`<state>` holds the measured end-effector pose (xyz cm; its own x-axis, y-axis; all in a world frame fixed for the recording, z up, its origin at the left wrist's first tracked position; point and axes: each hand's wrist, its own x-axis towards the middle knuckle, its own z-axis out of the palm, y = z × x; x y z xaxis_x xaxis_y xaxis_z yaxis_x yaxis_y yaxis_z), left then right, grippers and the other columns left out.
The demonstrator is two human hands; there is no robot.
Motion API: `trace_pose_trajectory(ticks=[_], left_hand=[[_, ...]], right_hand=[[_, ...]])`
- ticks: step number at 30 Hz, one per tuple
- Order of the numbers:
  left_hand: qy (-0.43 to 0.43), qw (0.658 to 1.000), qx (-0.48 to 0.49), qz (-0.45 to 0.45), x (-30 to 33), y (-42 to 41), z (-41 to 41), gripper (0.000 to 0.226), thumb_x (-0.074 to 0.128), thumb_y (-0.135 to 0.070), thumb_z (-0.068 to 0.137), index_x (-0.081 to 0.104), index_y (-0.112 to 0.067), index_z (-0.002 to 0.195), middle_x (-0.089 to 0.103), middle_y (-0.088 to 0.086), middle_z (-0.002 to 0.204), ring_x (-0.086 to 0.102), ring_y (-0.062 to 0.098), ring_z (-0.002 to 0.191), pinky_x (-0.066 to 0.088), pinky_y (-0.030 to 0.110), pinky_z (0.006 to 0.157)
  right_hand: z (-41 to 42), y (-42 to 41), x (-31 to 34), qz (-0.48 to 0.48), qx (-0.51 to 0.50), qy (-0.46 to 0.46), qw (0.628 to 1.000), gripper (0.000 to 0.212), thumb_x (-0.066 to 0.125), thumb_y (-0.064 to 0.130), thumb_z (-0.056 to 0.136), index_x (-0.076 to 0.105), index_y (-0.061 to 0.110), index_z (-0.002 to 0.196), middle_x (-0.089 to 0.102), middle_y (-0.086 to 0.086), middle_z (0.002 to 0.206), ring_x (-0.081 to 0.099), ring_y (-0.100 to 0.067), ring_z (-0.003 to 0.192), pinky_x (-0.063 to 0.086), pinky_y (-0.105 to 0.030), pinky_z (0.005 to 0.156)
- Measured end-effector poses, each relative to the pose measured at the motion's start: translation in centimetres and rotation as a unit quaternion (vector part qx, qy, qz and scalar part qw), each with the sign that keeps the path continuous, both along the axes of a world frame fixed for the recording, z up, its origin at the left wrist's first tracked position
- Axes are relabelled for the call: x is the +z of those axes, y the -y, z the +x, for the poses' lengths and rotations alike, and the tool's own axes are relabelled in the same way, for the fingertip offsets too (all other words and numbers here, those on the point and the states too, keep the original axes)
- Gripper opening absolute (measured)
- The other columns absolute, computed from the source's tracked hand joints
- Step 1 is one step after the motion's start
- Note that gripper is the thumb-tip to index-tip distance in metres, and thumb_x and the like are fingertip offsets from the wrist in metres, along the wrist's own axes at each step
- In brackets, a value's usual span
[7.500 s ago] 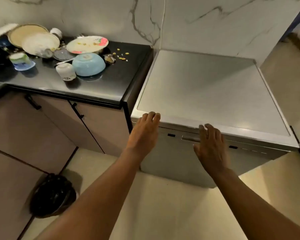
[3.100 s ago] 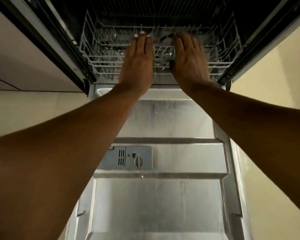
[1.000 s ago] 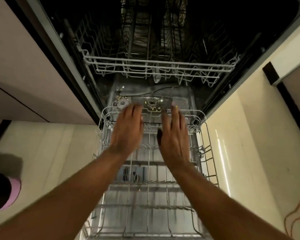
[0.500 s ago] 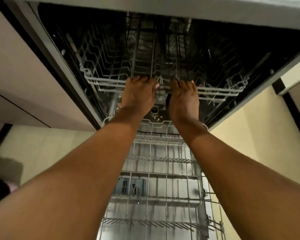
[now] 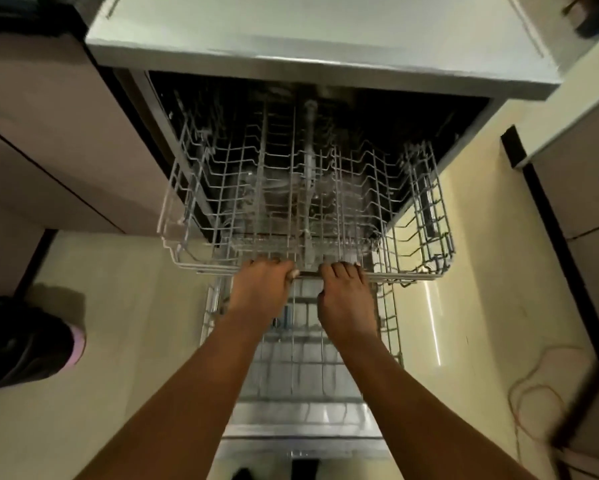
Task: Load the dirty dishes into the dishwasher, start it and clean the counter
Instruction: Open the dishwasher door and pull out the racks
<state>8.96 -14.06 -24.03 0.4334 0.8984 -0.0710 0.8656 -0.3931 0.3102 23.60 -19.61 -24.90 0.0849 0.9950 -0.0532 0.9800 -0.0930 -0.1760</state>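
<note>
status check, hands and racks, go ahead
Both hands, left and right, grip upper rack front rail. Lower rack out beneath. No dishes visible.

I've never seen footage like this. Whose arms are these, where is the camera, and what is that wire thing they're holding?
There is no robot here. The camera sits on a person's head and looks forward and down, so the two arms reaching in from the bottom are that person's own. In front of them stands an open dishwasher, its door folded down flat near the floor. The left hand and right hand both curl their fingers over the front rail of the upper rack, a wire basket pulled out of the machine. Below the hands lies the lower rack, also pulled out over the door. I see no dishes in either rack. A dark bin stands on the floor at the left.
</note>
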Motion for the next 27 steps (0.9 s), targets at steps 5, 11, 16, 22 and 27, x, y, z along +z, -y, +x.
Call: trace_pose_trajectory(ticks=[5,11,16,22,27], left_hand=[[0.004,0.998,-0.001,-0.061,0.6,7.5,-1.4,0.024,0.04,-0.031,0.1,0.062,-0.024,0.106,0.068,0.002,0.097,0.061,0.022,0.088,0.043,0.032,0.081],[-0.016,0.995,-0.001,-0.103,0.5,16.6,-4.0,0.021,0.044,-0.031,0.098,0.062,-0.027,0.107,0.069,-0.001,0.098,0.06,0.018,0.089,0.042,0.031,0.082],[-0.002,0.992,-0.001,-0.128,0.9,18.8,-4.0,0.028,0.043,-0.023,0.097,0.059,-0.022,0.12,0.067,0.002,0.111,0.058,0.023,0.102,0.041,0.032,0.089],[-0.076,0.981,-0.105,-0.146,2.8,17.8,-5.0,0.036,0.037,-0.035,0.101,0.051,-0.02,0.13,0.056,0.005,0.131,0.049,0.025,0.119,0.038,0.036,0.101],[-0.109,0.98,-0.16,0.036,10.6,15.8,-7.5,0.031,0.042,-0.02,0.098,0.055,-0.011,0.125,0.046,0.013,0.138,0.038,0.03,0.129,0.029,0.042,0.111]], right_hand=[[-1.3,7.8,0.9,-0.015,-0.006,-0.007,1.0,0.042,0.065,0.002,0.069,0.066,0.013,0.11,0.068,-0.005,0.101,0.061,-0.027,0.101,0.044,-0.041,0.1],[-3.6,17.0,2.3,-0.042,-0.018,-0.042,0.998,0.047,0.076,-0.002,0.051,0.071,0.015,0.094,0.069,-0.002,0.086,0.065,-0.025,0.083,0.054,-0.036,0.08],[-3.5,18.2,3.5,-0.086,-0.008,-0.03,0.996,0.042,0.067,0.001,0.071,0.067,0.012,0.111,0.068,-0.007,0.104,0.062,-0.029,0.101,0.047,-0.038,0.094],[-3.4,17.1,5.9,-0.16,0.004,-0.035,0.986,0.041,0.046,0.011,0.094,0.054,0.013,0.133,0.06,-0.008,0.128,0.054,-0.026,0.119,0.038,-0.032,0.102],[-4.2,16.5,11.6,-0.026,0.112,-0.024,0.993,0.039,0.078,0.005,0.067,0.069,0.015,0.104,0.069,-0.003,0.096,0.066,-0.022,0.086,0.053,-0.032,0.078]])
